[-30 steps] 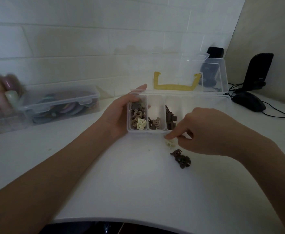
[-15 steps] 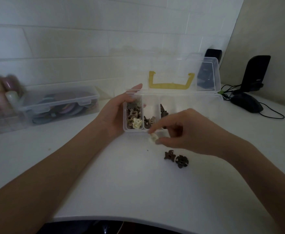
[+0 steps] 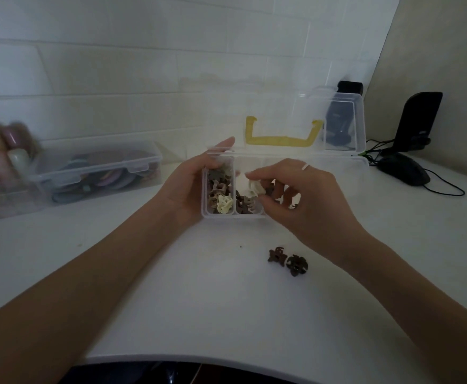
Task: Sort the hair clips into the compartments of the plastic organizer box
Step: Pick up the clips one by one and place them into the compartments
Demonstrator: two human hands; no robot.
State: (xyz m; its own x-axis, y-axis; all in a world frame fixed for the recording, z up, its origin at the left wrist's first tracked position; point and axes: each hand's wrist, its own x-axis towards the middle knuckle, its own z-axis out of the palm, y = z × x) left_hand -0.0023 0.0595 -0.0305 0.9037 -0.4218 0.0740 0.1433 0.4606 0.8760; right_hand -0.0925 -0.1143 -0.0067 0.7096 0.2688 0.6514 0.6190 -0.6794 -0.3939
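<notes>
Cream-white plastic, a small claw clip (image 3: 255, 187) sat pinched between the right hand's (image 3: 301, 200) thumb and fingertips above the second compartment from the left of the clear organizer box (image 3: 334, 167). The left hand (image 3: 188, 184) gripped the box's left end, fingers curled round its wall. Two dark brown clips (image 3: 287, 260) lay on the white table (image 3: 199, 300), nearer than the box.

The right hand (image 3: 304, 200) covers the third compartment of the clear plastic organizer box (image 3: 337, 164), so the dark clips there show only in slivers between its fingers. Whether the small cream claw clip (image 3: 255, 188) in its grip touches the box cannot be told. At nine o'clock, the pastel rounded items (image 3: 1, 151) are blurred and cut by the frame edge. Both forearms run off the bottom edge. The white bench (image 3: 199, 314) ends at six o'clock over something dark and unreadable.
</notes>
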